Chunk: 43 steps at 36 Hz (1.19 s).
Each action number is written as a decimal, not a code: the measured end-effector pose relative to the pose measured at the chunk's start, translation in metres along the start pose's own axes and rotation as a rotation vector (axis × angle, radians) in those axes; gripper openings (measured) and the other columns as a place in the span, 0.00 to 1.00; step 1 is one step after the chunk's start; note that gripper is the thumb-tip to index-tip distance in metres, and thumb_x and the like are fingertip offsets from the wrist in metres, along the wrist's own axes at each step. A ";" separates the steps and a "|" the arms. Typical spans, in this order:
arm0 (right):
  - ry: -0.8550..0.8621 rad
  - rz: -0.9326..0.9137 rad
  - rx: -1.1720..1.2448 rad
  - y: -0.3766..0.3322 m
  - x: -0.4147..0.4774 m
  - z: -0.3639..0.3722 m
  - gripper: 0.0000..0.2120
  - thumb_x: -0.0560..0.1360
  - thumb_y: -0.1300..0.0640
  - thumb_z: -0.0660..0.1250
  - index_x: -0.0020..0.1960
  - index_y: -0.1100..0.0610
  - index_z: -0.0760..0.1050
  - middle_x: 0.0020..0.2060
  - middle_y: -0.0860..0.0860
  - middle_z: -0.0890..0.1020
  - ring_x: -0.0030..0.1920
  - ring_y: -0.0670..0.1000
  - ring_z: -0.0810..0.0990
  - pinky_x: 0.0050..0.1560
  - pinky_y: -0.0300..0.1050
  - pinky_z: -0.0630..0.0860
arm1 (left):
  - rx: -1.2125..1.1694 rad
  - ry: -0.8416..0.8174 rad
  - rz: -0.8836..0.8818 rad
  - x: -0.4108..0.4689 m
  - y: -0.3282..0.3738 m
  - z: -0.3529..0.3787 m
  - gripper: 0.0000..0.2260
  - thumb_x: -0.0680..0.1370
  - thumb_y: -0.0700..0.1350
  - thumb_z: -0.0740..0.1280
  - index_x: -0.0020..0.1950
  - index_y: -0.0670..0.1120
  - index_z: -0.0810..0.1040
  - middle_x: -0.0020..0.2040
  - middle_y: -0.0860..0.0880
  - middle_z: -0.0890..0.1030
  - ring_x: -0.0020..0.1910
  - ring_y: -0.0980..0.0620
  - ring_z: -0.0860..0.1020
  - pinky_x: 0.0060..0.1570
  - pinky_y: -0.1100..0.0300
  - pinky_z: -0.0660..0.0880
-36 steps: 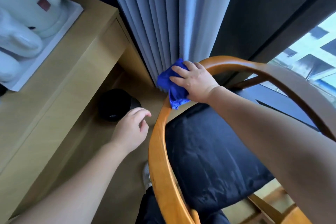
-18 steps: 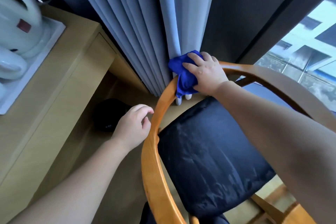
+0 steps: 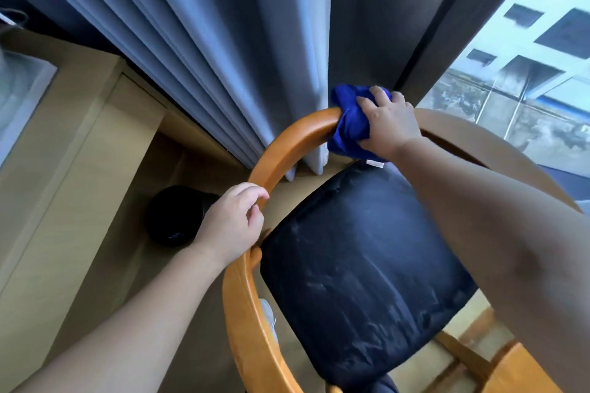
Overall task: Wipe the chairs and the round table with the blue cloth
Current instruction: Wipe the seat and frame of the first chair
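Now right hand (image 3: 388, 124) clutches blue cloth (image 3: 346, 126) on chair (image 3: 287, 143) — left hand (image 3: 230, 226) grips chair

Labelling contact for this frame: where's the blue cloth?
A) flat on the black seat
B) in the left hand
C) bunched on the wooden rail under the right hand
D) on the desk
C: the right hand grips the blue cloth against the chair's wooden rail.

Furnished room, pleated curtains (image 3: 207, 57), wooden desk (image 3: 64, 169), cushioned armchair (image 3: 367, 265), city-view window (image 3: 536, 89)
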State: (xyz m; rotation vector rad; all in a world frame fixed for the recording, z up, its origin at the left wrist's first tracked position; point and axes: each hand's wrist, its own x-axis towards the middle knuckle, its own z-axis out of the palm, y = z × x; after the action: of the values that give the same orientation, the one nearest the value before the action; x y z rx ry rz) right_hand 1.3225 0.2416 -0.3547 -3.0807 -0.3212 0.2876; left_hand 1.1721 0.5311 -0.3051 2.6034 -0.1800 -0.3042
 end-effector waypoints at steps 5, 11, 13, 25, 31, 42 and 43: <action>-0.033 0.058 -0.109 0.038 -0.007 0.008 0.30 0.69 0.52 0.71 0.68 0.55 0.67 0.66 0.58 0.68 0.56 0.65 0.69 0.49 0.55 0.70 | -0.007 -0.001 0.044 0.009 0.009 0.011 0.12 0.75 0.36 0.62 0.57 0.45 0.78 0.56 0.52 0.77 0.55 0.54 0.75 0.55 0.59 0.74; -0.064 0.137 -0.137 0.059 -0.015 0.009 0.26 0.71 0.53 0.68 0.67 0.54 0.66 0.68 0.59 0.65 0.59 0.66 0.67 0.52 0.57 0.69 | -0.001 -0.017 0.070 0.018 0.022 0.021 0.12 0.75 0.37 0.62 0.56 0.45 0.78 0.56 0.51 0.77 0.55 0.53 0.75 0.55 0.59 0.74; -0.077 0.169 -0.112 0.066 -0.019 0.008 0.27 0.71 0.52 0.68 0.67 0.53 0.65 0.70 0.58 0.63 0.62 0.66 0.66 0.55 0.57 0.68 | 0.003 -0.028 0.065 0.021 0.027 0.024 0.11 0.76 0.37 0.62 0.57 0.45 0.78 0.56 0.51 0.77 0.55 0.53 0.75 0.55 0.61 0.73; -0.103 0.319 -0.041 0.100 -0.047 0.010 0.32 0.69 0.49 0.68 0.70 0.53 0.62 0.68 0.57 0.62 0.62 0.65 0.66 0.57 0.56 0.67 | -0.034 -0.057 0.101 0.023 0.059 0.047 0.11 0.74 0.35 0.63 0.55 0.44 0.79 0.53 0.50 0.78 0.53 0.54 0.75 0.53 0.68 0.67; -0.156 0.395 -0.021 0.118 -0.068 0.010 0.41 0.68 0.46 0.69 0.76 0.50 0.53 0.74 0.56 0.55 0.66 0.65 0.61 0.61 0.58 0.66 | -0.029 -0.108 0.109 0.023 0.069 0.054 0.11 0.76 0.36 0.62 0.56 0.45 0.78 0.55 0.51 0.78 0.52 0.59 0.72 0.51 0.76 0.63; -0.214 0.504 -0.014 0.157 -0.131 0.017 0.48 0.68 0.40 0.70 0.78 0.50 0.46 0.77 0.56 0.48 0.70 0.66 0.58 0.68 0.59 0.63 | -0.052 -0.158 0.155 0.019 0.107 0.073 0.12 0.77 0.38 0.62 0.58 0.47 0.77 0.58 0.52 0.77 0.57 0.55 0.74 0.56 0.63 0.71; -0.222 0.512 -0.017 0.160 -0.135 0.017 0.48 0.68 0.40 0.70 0.78 0.50 0.46 0.77 0.56 0.48 0.70 0.66 0.57 0.68 0.59 0.62 | -0.051 -0.158 0.164 0.018 0.111 0.074 0.12 0.77 0.38 0.62 0.58 0.47 0.77 0.58 0.52 0.77 0.57 0.55 0.74 0.56 0.64 0.70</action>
State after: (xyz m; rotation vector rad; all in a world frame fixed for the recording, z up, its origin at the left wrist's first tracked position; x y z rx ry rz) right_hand 1.2216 0.0576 -0.3547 -3.0963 0.4756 0.6414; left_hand 1.1636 0.3971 -0.3157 2.4951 -0.4322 -0.4493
